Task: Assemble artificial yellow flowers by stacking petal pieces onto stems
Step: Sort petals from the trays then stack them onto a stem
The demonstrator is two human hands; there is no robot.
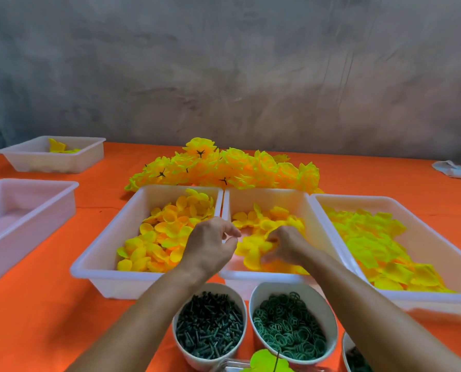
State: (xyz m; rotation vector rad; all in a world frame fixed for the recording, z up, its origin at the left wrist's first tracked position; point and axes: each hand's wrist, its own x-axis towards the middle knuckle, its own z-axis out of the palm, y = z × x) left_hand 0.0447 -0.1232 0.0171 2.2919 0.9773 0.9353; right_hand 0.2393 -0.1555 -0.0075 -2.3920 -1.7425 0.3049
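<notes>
- Nearest us, a white bowl of dark green plastic stems (210, 322) sits on the orange counter (36, 318).
- Our left hand (210, 244) hovers, grip curled on nothing we can see.
- Our right hand (284, 244) pinches thin yellow fabric petal pieces (253, 251) in the middle white plastic tray (264, 276); they look light and floppy, so take one near its centre.

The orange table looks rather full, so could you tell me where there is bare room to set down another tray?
Bare orange table lies at the near left, bordered by the empty tray, the left petal tray and the stem bowl. Another strip lies far right, before the white cloth. The centre is crowded.
</notes>
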